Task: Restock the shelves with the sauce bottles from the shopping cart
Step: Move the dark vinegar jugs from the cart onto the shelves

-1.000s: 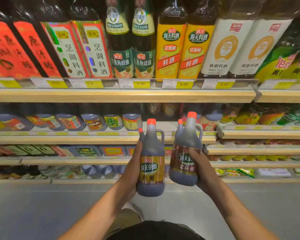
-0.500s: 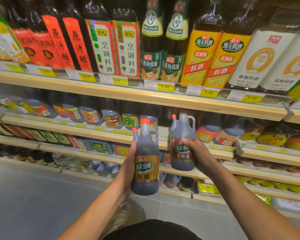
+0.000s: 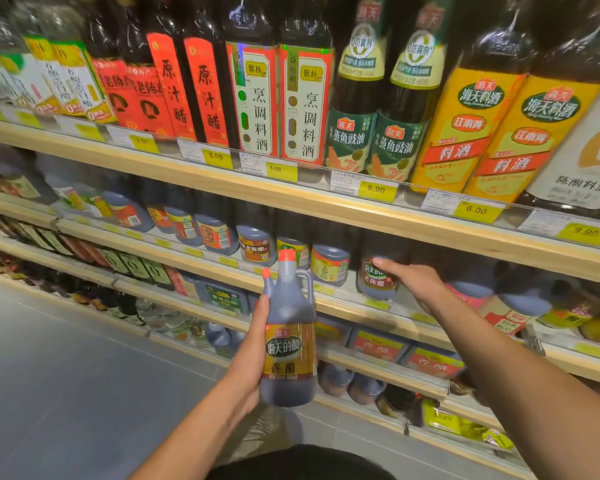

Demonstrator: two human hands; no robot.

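Before the shelving, head view, I log: left hand (image 3: 252,358) clasped round a dark plastic vinegar jug with orange cap and gold label (image 3: 289,344), upright in the air in front of the second wooden shelf (image 3: 347,306); right hand (image 3: 411,284) gripping a red-labelled dark jug (image 3: 373,278) on that shelf.

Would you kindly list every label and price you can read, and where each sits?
"海天的醋", "香醋": the vinegar bottle in the left hand.
"老陈醋": the shelf bottle held by the right hand.
"原汁醋": red-label bottles, top shelf.
"烹调料酒": white-label bottles.
"蒸鱼豉油": green-label bottles.
"海天料酒": yellow-label bottles.
"6.00", "5.00", "9.90", "6.00": yellow price tags.
Lower shelves' labels: too blurred.
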